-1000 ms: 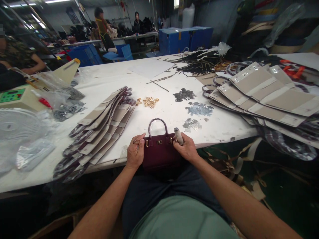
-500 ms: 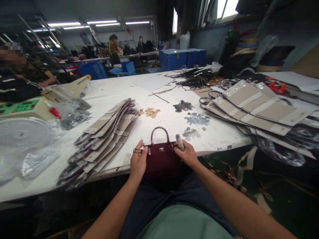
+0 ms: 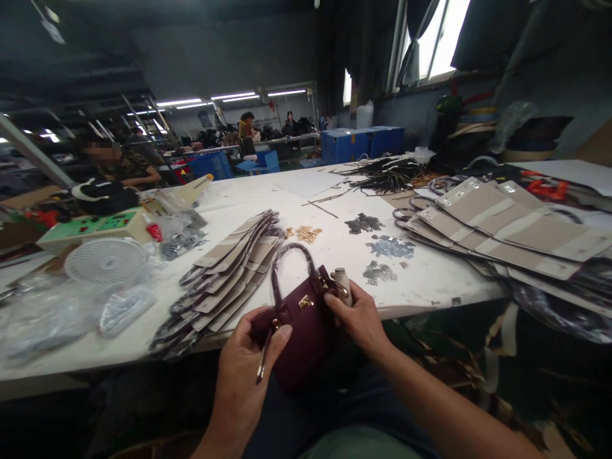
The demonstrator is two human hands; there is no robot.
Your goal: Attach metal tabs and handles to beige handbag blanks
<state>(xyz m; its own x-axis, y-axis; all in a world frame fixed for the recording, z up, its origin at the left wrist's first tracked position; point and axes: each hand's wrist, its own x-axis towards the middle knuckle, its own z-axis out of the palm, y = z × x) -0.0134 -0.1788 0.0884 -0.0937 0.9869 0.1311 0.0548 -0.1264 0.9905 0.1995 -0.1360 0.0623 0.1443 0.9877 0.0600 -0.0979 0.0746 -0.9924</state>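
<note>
One burgundy handbag (image 3: 306, 325), tilted, contents hidden. My left hand (image 3: 246, 363) clamps its left side plus one thin metal strip (image 3: 262, 362). My right hand (image 3: 361, 319) grips one pale cylinder (image 3: 341, 280) at its right end. On the table (image 3: 287, 197) beyond the handbag: three grey hardware heaps (image 3: 389, 247), one gold heap (image 3: 306, 234).

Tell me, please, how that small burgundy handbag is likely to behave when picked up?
Probably light: the left hand and right hand hold the handbag tilted in a loose grip. Likely fairly stiff, since its body keeps shape and its handle stands arched. The gold clasp might scratch if knocked.
</note>
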